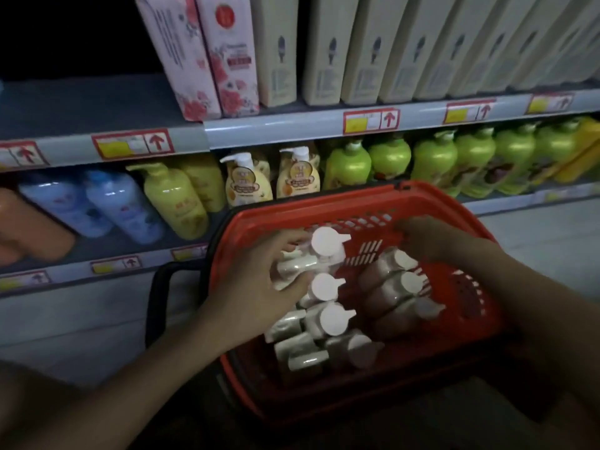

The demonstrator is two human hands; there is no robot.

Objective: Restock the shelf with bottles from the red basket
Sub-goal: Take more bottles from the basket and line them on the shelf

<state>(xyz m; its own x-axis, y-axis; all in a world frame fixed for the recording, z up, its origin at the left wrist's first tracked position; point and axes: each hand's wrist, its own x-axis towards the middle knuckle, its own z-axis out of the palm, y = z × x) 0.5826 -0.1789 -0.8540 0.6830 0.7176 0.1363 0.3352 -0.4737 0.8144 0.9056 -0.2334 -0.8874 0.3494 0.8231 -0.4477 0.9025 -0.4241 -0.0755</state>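
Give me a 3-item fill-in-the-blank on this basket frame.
1. The white-capped pump bottles lie in a basket coloured ____.
2. The ____ hand grips bottles in the basket; the other hand is at its far rim.
3. The bottles on the lower shelf right behind the basket are ____.

Missing words: red; left; green

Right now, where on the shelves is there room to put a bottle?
The top shelf is bare left of the pink boxes. To their right the cream boxes stand tightly packed. Below, the row from the blue bottles to the green bottles is crowded. The red basket is filled with bottles, with both hands in it.
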